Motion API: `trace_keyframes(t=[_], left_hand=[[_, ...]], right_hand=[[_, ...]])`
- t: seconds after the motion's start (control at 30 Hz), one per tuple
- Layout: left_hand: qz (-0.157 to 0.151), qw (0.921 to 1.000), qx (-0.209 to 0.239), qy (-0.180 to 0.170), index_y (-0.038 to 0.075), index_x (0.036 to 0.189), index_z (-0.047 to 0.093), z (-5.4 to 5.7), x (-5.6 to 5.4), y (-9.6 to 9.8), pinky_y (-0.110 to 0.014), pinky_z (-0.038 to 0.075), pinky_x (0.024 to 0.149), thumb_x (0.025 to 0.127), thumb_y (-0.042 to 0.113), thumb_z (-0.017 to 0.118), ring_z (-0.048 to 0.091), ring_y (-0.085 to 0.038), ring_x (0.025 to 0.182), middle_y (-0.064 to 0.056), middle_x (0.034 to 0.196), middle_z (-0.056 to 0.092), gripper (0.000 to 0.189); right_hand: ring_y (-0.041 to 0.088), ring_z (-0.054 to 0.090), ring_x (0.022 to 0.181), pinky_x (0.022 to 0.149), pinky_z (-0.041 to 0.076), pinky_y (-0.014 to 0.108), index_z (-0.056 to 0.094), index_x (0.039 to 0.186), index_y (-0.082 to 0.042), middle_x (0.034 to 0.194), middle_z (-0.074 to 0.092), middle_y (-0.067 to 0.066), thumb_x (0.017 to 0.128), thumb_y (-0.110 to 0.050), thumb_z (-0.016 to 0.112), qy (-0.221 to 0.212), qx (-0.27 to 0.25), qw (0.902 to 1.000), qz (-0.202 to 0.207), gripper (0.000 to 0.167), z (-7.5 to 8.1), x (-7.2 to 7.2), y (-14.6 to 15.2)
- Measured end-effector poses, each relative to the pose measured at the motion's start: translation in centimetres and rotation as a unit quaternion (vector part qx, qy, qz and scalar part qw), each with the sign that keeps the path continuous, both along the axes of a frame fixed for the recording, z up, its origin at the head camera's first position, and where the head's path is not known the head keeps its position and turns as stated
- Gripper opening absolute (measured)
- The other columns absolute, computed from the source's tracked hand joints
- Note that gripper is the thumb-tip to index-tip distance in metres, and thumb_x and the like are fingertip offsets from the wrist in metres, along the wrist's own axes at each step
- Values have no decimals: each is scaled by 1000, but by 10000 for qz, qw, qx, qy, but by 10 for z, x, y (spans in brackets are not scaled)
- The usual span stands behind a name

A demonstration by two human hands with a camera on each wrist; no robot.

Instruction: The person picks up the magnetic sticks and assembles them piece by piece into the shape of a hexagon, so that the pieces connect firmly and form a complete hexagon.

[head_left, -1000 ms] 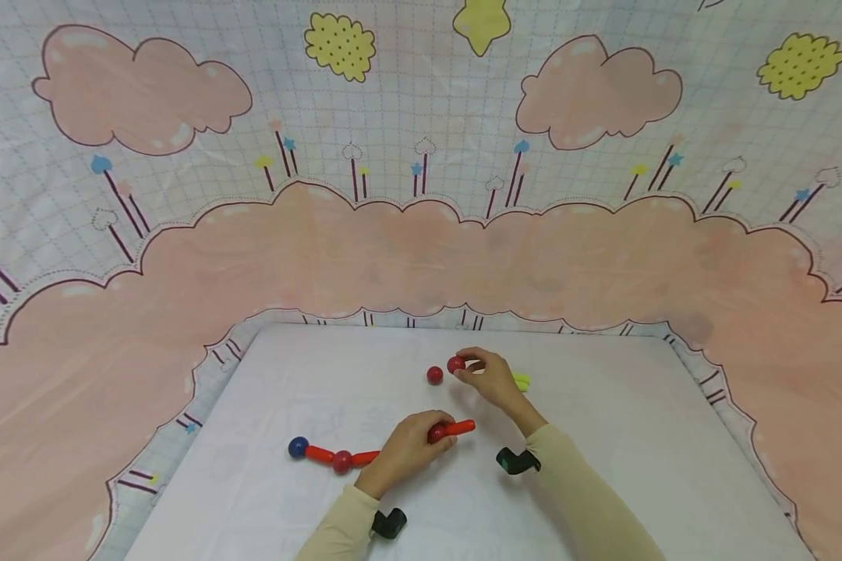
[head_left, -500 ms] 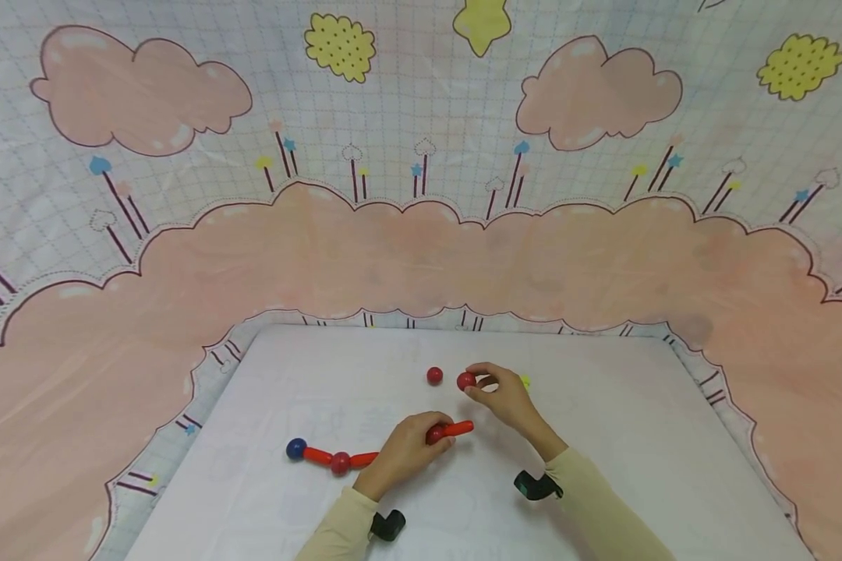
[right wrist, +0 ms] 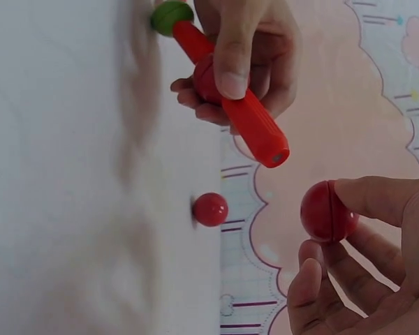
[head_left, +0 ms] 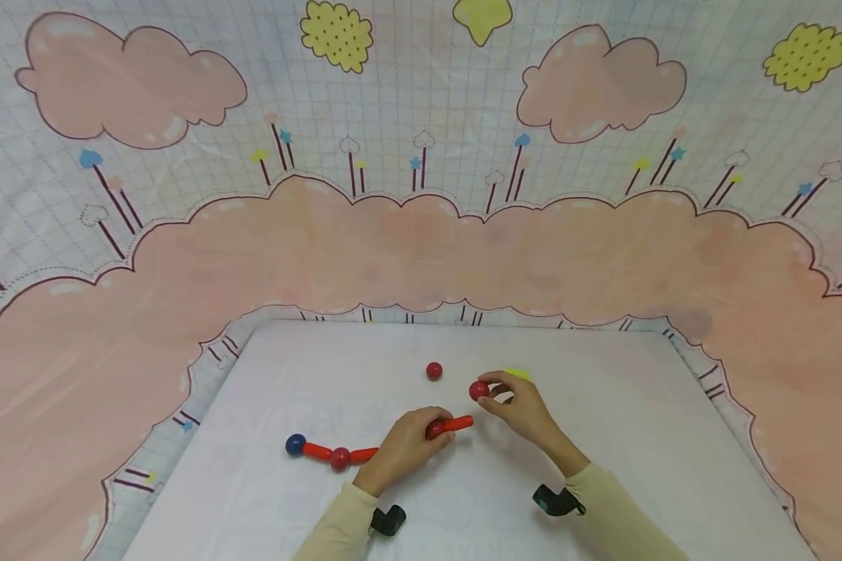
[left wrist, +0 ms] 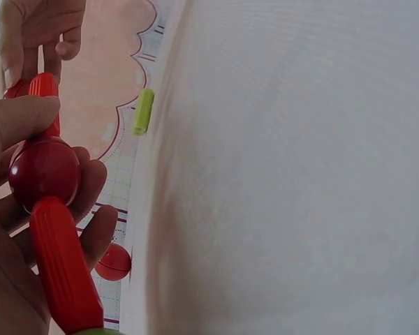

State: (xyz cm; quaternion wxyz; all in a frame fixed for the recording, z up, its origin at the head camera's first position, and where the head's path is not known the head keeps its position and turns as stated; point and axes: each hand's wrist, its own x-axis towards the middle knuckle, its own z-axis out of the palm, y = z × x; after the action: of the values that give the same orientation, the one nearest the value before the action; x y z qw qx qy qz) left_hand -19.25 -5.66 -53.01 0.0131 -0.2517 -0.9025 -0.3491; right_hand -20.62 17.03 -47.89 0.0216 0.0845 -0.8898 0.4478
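Observation:
My left hand (head_left: 408, 446) grips a chain of sticks and balls by a red ball (left wrist: 45, 171). Past its fingers points a red stick (head_left: 459, 423) with a free end. A green ball (right wrist: 172, 17) on the same chain shows in the right wrist view, but the hand covers it in the head view. Farther left the chain runs through a red ball (head_left: 340, 459) to a blue ball (head_left: 295, 445). Between thumb and fingers, my right hand (head_left: 528, 407) pinches another red ball (head_left: 479, 390), apart from the stick's free end.
A loose red ball (head_left: 434, 371) lies on the white table (head_left: 624, 421) beyond both hands. Behind the right hand is a yellow-green stick (head_left: 517, 374), partly covered. A patterned cloth (head_left: 407, 249) surrounds the table's far side.
My right hand has drawn back toward me and to the right, carrying the red ball. The left hand and its chain have stayed nearly still. The head view has tilted slightly.

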Motion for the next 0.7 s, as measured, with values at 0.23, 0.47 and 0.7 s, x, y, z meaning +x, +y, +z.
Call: trace_keyframes(t=[0.23, 0.47, 0.7], left_hand=[[-29, 9999, 104, 13, 21, 113, 67, 0, -1, 0, -21, 45, 72, 90, 27, 71, 52, -6, 80, 9, 95, 66, 24], [-36, 9999, 129, -83, 21, 113, 67, 0, -1, -1, -20, 43, 69, 91, 28, 71, 50, -6, 77, 10, 91, 64, 23], [-25, 9997, 201, -99, 21, 114, 68, -1, -2, -1, -21, 43, 70, 91, 28, 71, 51, -5, 77, 11, 88, 64, 24]], right_hand=[[15, 64, 93, 76, 51, 26, 68, 117, -16, 108, 71, 2, 83, -15, 78, -128, 38, 9999, 65, 35, -4, 10, 5], [16, 62, 95, 72, 50, 23, 68, 117, -14, 107, 70, 1, 83, -14, 78, -187, 25, 9997, 151, 35, -7, 18, 9], [16, 62, 96, 72, 51, 22, 68, 118, -12, 108, 70, 2, 84, -10, 77, -171, 24, 9994, 308, 36, -11, 23, 12]])
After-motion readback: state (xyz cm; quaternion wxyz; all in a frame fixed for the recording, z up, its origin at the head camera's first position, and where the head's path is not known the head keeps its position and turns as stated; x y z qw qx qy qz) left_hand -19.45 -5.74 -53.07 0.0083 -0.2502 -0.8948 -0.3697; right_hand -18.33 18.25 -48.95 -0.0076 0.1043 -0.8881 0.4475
